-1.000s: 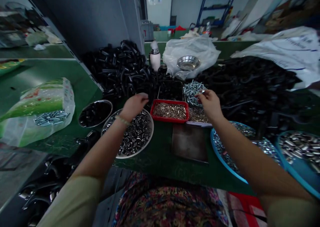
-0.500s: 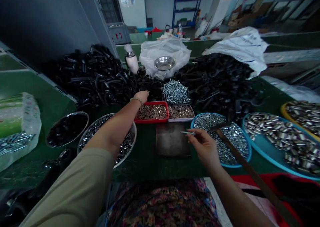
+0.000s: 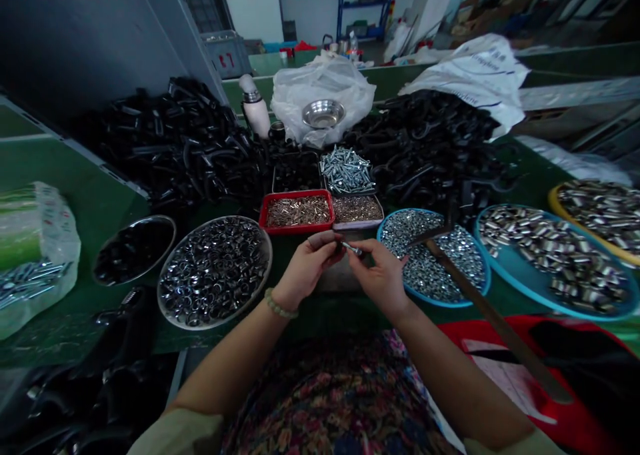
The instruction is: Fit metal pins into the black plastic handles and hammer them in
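Your right hand (image 3: 383, 278): pinching screw (image 3: 353, 249). Left hand (image 3: 309, 268): pinched closed, contents unclear. Risk: loose pinch could drop screw.

"…pylene" on the white sack (image 3: 473, 78) and a blurred red "7" on the grey crate (image 3: 227, 55)

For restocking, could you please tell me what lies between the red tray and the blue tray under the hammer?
In the head view, a pale-rimmed tray of small pieces lies between them.
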The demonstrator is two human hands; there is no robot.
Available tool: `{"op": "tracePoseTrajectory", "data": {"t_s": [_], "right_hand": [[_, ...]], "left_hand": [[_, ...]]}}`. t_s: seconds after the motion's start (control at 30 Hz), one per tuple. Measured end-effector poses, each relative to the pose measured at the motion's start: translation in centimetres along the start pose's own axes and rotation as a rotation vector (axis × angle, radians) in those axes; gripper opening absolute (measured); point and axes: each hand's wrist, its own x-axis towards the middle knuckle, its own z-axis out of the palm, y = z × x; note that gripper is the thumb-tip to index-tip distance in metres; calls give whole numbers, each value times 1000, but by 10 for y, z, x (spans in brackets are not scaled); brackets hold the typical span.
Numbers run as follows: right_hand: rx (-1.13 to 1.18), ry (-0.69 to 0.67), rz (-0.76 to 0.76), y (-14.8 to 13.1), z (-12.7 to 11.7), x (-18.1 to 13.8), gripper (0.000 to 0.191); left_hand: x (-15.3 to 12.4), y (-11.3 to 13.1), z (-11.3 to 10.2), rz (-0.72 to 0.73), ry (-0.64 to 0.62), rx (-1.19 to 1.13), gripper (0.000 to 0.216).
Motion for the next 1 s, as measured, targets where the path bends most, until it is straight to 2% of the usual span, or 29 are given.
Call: {"op": "tracePoseTrajectory", "data": {"t_s": [0.13, 0.23, 0.37, 0.6, 0.73, 0.8, 0.87, 0.93, 1.0], "right_hand": [[47, 1, 39, -6, -3, -11, 10], [40, -30, 23, -12, -5, -15, 9], [-11, -33, -21, -13, -4, -16, 9], [-179, -177, -347, -2, -8, -22, 16], [-384, -207, -419, 2, -5, -30, 18], [-348, -242, -370, 3, -1, -34, 21], [-153, -267, -213, 4, 2, -37, 30], [147, -260, 54, 5, 5, -38, 43], [431, -294, 343, 5, 7, -37, 38]], "left_hand": [[-8, -4, -4, 66, 134, 47, 24], [-14, -5, -5, 11, 76, 16, 27], [-27, -9, -2, -14, 51, -168, 26], [-39, -22, -7, 14, -47, -140, 49], [-40, -27, -8, 17, -5, -122, 50], [-40, -27, -9, 24, 30, -122, 48], [-43, -24, -12, 6, 56, -139, 41], [-49, -19, -16, -58, 38, -151, 35], [-57, -14, -19, -144, -23, -143, 31]]}}
